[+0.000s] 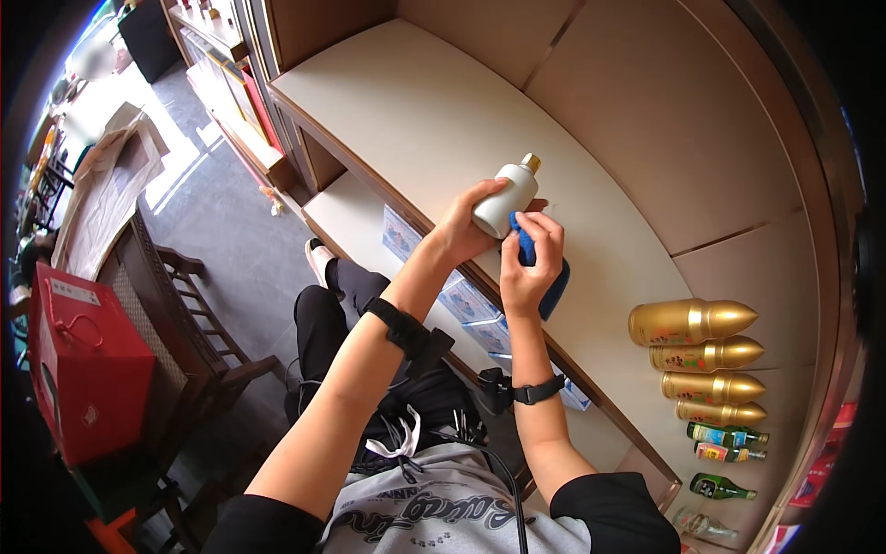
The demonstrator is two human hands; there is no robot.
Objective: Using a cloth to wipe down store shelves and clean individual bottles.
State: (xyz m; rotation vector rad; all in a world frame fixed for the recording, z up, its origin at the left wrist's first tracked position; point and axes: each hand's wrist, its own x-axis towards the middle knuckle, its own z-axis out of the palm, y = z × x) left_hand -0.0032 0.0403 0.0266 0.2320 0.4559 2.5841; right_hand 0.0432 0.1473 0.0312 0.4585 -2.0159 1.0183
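A white bottle [504,200] with a gold cap [531,162] is tilted in my left hand [468,222], whose fingers wrap round its body. Close beside it, my right hand [535,263] pinches a blue cloth [527,246]. The cloth is up against the lower side of the bottle, and a darker blue end [556,294] hangs out below the hand. Both hands are above the front part of a pale shelf [406,102]. Some left fingertips are hidden behind the bottle.
Gold bullet-shaped bottles [694,321] and small green bottles [724,435] line the shelf's right end. Blue-and-white boxes [469,300] sit on a lower shelf. A red box [88,369] rests on a dark wooden chair [185,342] to the left. The shelf's brown front edge [369,180] runs below my hands.
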